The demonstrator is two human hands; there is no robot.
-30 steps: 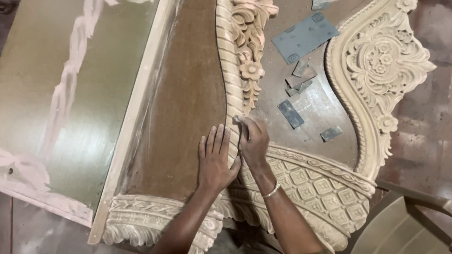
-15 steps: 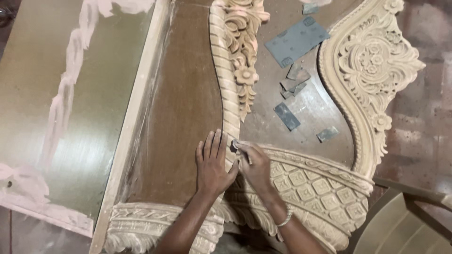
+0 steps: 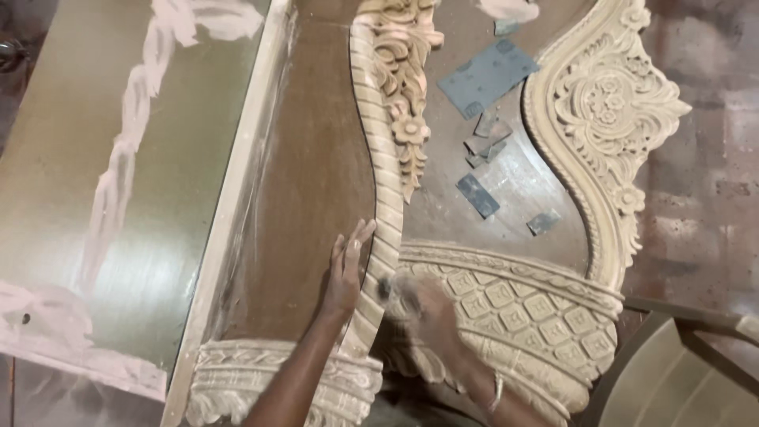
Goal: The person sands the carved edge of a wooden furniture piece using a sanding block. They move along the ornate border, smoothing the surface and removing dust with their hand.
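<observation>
Along the ribbed moulding (image 3: 378, 198), my left hand (image 3: 346, 269) presses flat, fingers spread; my blurred right hand (image 3: 423, 304) pinches sandpaper (image 3: 385, 289). I'd follow the ribs with light strokes.

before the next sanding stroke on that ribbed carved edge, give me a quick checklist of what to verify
1. Left hand steadying the work: ok, it lies flat on the brown panel beside the ribbed carved moulding.
2. Right hand on the moulding: ok, it is at the curved edge, though blurred.
3. Abrasive piece held in the right hand: cannot tell; something dark shows at the fingertips, but blur hides it.
4. Spare sandpaper within view: ok, a grey sheet and small scraps lie on the panel beyond the hands.
5. Left fingers out of the stroke path: not ok, the fingertips touch the moulding edge.
</observation>
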